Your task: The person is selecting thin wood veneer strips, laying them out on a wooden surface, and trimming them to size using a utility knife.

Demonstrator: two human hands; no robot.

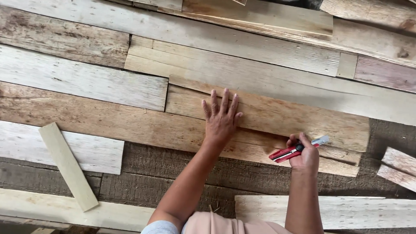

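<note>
My left hand lies flat, fingers spread, pressing on the brown plank. My right hand is curled tight around a red utility knife — its blade tip sits at the plank's lower edge. Beyond that edge, dark bare floor leaves open room; a pale loose slat lies tilted well off left.

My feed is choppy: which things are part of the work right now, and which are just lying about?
In use:
- left hand, flat on the plank
- right hand, holding the red knife

Lying about:
- pale slat
- offcuts
- pale board
</note>
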